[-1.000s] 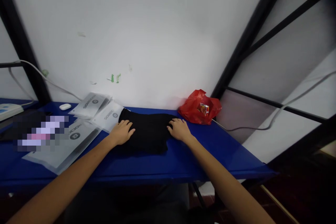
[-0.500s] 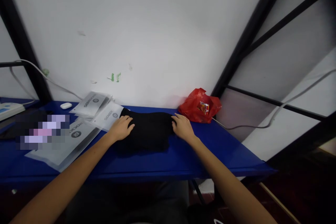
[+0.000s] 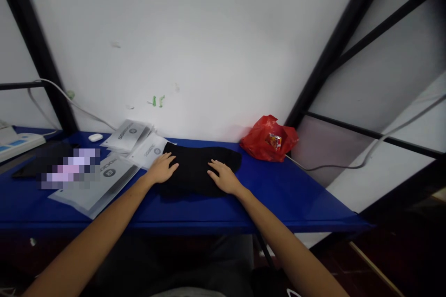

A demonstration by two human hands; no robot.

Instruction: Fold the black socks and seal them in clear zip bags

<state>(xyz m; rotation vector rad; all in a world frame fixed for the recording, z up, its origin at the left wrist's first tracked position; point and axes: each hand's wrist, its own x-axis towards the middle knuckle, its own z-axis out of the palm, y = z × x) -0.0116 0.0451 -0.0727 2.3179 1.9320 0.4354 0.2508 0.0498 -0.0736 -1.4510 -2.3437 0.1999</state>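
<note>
A black cloth lies flat on the blue table near the wall. My left hand rests on the cloth's left end, fingers spread flat. My right hand lies palm down on the middle of the cloth, fingers stretched out. Neither hand holds anything.
White printed plastic packets fan out left of the cloth, with a larger one nearer me. A red plastic bag sits at the back right. A small white case, a power strip and black frame posts border the table.
My right hand slid left from the cloth's right end onto its middle. The left hand stayed in place. The camera shifted slightly.
</note>
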